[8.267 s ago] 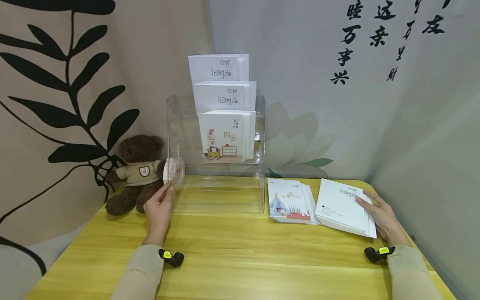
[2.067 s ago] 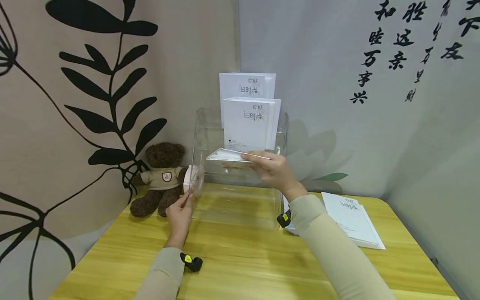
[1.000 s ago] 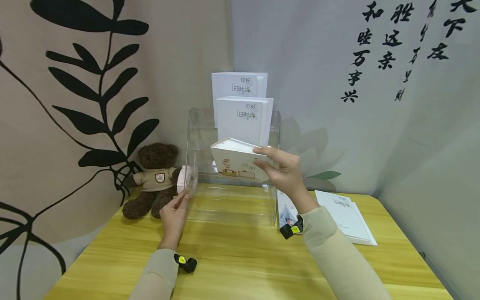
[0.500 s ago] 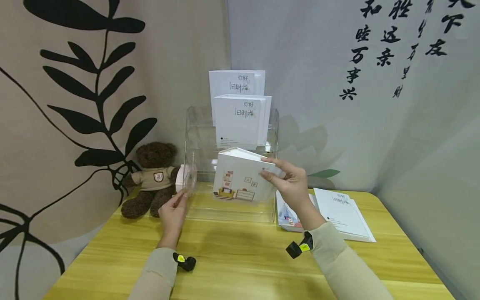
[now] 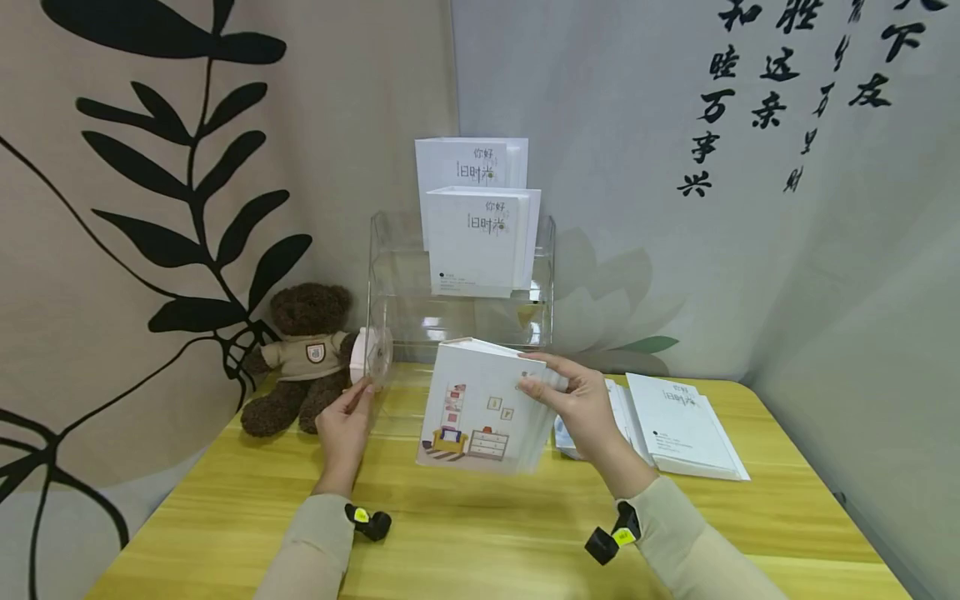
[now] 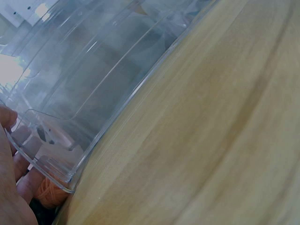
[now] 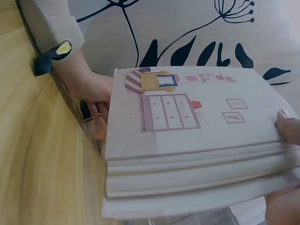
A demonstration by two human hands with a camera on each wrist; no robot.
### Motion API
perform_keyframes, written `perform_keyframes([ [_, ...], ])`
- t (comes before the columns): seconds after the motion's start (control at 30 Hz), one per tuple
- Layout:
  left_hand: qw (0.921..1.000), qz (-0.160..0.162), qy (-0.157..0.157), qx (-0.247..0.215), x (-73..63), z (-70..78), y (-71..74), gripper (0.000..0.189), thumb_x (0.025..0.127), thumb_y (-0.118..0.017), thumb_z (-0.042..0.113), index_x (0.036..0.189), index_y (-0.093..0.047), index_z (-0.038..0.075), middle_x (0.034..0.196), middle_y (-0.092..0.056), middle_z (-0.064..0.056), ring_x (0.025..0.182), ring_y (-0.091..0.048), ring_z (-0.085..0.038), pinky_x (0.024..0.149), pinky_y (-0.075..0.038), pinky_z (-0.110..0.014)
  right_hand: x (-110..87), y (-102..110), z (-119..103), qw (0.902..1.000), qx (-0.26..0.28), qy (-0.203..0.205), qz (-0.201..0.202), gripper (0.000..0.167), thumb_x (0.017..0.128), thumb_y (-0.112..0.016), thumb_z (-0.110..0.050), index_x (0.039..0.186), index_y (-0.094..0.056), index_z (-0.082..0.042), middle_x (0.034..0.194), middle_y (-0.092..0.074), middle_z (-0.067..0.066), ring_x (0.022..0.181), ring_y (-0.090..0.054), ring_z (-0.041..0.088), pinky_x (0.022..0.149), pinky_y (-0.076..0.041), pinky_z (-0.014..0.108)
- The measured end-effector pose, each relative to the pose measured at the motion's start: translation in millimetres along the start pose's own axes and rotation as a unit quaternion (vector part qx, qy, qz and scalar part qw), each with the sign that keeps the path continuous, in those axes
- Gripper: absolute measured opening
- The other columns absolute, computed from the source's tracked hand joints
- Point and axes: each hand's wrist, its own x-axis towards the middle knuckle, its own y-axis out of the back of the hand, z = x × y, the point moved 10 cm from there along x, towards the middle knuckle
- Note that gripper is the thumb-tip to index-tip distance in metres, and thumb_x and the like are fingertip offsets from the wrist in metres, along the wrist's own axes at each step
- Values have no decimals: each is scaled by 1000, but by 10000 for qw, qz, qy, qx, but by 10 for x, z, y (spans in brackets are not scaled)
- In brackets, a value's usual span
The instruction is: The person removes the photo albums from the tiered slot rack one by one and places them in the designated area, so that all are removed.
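Note:
My right hand [image 5: 581, 404] grips a white hardcover book [image 5: 476, 417] by its upper right edge, thumb on the front cover and fingers behind. The cover shows a drawn armchair and a chest of drawers. It stands tilted in front of the clear acrylic rack [image 5: 369, 283], overlapping its lower part. In the right wrist view the book [image 7: 187, 112] shows its cover and layered edges. My left hand [image 5: 345, 429] pinches the rack's left side low down; in the left wrist view its fingers [image 6: 30, 180] lie around the acrylic edge. Two white books [image 5: 476, 250] stand on the rack's upper tiers.
A white book [image 5: 682, 425] lies on the table at the right, beside another book [image 5: 618, 408] partly behind my right hand. A brown teddy bear [image 5: 311, 392] sits left of the rack. An orange yarn ball [image 6: 50, 193] shows near my left fingers.
The right hand, earlier at the book on the right, has taken the illustrated book off the rack's front tier, then lowered it and turned its cover forward. The left hand stays on the rack.

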Motion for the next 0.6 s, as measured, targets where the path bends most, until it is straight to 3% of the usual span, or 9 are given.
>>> perform_keyframes([
  [0.17,10000,11,-36,50,1,21,2,23,93,-75,25,116,-79,21,103,-77,-1,85,-66,7,73,-47,-6,-91,-19,114,9991,75,-429,-16,39,90,-78,-19,127,-70,-10,110,-74,11,91,-74,30,74,-61,44],
  [0.3,9999,19,-56,111,2,36,0,23,94,-75,27,115,-79,21,103,-77,-1,89,-69,-1,74,-46,-5,-196,-64,278,9944,462,-945,16,43,89,-80,-19,129,-68,-7,112,-74,11,92,-74,29,76,-61,43],
  [0.4,9999,51,-91,124,7,45,-1,23,93,-75,27,114,-79,18,103,-77,-4,91,-70,-4,75,-46,-5,-293,-143,451,9859,935,-1388,-26,48,88,-79,-16,131,-64,-1,112,-73,12,94,-73,28,80,-60,43],
  [0.6,9999,44,-22,96,0,24,-3,22,94,-75,28,114,-80,21,103,-77,-2,88,-67,5,75,-46,-6,-540,-374,840,9630,1406,-2263,-392,54,88,-79,-17,135,-60,2,119,-70,15,100,-71,27,85,-58,41],
])
